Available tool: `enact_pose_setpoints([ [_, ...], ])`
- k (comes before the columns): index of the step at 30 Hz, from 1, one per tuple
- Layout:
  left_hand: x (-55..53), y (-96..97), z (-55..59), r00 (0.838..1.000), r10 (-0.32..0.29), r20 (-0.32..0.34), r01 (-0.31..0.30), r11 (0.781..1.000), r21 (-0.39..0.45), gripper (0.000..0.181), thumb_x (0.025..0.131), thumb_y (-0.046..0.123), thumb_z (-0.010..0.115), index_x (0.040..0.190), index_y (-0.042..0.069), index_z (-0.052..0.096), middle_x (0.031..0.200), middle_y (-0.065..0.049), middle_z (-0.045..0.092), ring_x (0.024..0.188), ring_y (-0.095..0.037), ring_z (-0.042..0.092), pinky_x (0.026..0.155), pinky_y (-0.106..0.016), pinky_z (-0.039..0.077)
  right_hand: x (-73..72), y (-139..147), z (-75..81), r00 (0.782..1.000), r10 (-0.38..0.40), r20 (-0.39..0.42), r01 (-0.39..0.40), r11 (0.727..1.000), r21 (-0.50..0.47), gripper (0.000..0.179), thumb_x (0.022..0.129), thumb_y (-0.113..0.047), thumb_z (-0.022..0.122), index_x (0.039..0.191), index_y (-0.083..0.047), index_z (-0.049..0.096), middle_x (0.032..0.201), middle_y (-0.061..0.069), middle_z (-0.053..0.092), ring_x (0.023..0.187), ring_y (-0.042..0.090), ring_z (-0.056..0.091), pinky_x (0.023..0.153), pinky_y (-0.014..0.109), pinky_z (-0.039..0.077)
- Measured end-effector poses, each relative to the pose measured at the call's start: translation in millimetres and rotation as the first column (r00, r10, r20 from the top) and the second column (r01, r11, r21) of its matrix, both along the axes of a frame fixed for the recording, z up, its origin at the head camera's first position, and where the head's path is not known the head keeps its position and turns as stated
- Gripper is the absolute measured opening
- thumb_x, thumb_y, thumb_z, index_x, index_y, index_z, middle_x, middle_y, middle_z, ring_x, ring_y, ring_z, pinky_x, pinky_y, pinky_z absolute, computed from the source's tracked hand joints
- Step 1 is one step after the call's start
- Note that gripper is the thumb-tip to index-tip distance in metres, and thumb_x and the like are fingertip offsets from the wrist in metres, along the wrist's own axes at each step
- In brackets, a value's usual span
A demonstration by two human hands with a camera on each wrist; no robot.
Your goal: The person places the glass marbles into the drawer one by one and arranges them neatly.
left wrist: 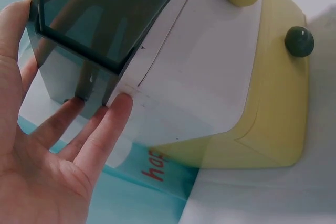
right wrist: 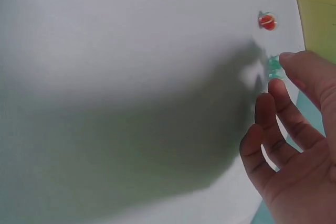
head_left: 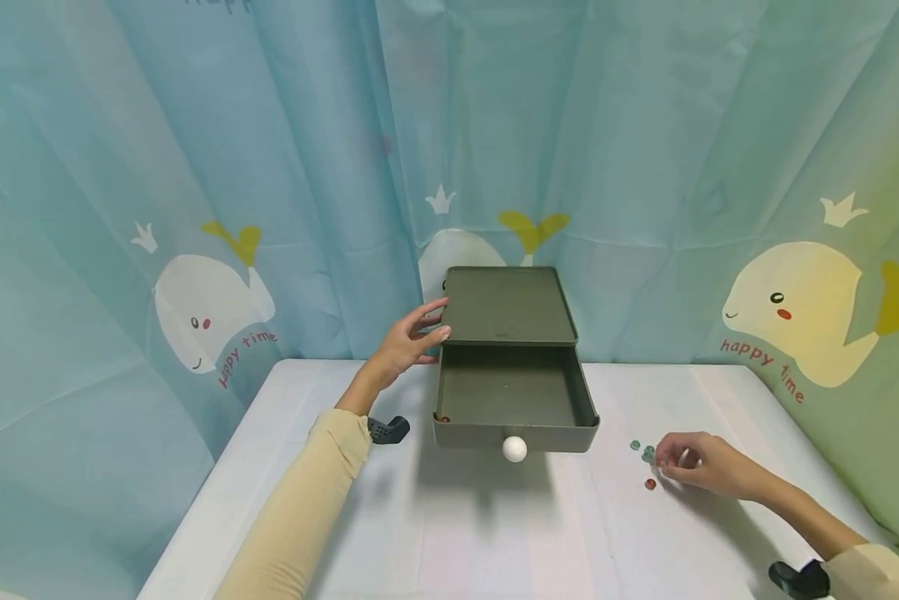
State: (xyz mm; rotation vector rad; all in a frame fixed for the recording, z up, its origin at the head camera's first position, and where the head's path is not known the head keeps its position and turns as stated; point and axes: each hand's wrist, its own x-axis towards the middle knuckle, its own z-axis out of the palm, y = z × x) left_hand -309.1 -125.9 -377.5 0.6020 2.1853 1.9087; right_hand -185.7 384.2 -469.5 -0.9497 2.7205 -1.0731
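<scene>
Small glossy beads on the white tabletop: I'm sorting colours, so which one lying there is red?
The round, glossy red bead, lying nearest in the head view; the glossy green beads lie farther back.

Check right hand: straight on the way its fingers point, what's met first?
Likely the small green pieces, just ahead of the right hand; whether it already touches them is unclear.
</scene>
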Motion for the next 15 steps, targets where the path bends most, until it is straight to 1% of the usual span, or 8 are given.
enact_pose_setpoints([
  [7,-1.6,-0.5,-1.2,1.0,0.002,0.001,-0.002,1.0,0.003,0.059,0.102,0.025,0.067,0.156,0.031,0.046,0.16,-0.012,0.038,0.14,-0.03,0.049,0.098,-0.052,0.055,-4.9,-4,15.4,0.995,0.083,-0.053,-0.082,0.997,0.013,0.025,0.088,0.006,0.072,0.096,-0.017,0.066,0.081,-0.006,0.065,0.069,0.002,0.06,0.06,0.023,0.05],
  [11,-2.1,-0.4,-1.6,1.0,0.008,0.001,-0.008,1.0,-0.006,0.059,0.102,0.026,0.068,0.156,0.032,0.046,0.16,-0.012,0.039,0.139,-0.03,0.05,0.097,-0.051,0.055,-7.3,-6,23.1,0.992,0.115,-0.051,-0.114,0.993,0.026,0.024,0.089,0.005,0.072,0.096,-0.016,0.066,0.083,-0.004,0.065,0.071,0.002,0.06,0.06,0.024,0.051],
  [15,-1.8,-0.2,-1.5,1.0,0.009,0.001,-0.009,1.0,-0.006,0.059,0.102,0.026,0.068,0.156,0.032,0.045,0.16,-0.012,0.039,0.138,-0.03,0.051,0.097,-0.051,0.055,-9.5,-9,29.3,0.99,0.133,-0.05,-0.132,0.991,0.033,0.023,0.09,0.004,0.073,0.097,-0.016,0.066,0.085,-0.006,0.066,0.072,0.003,0.061,0.061,0.024,0.052],
])
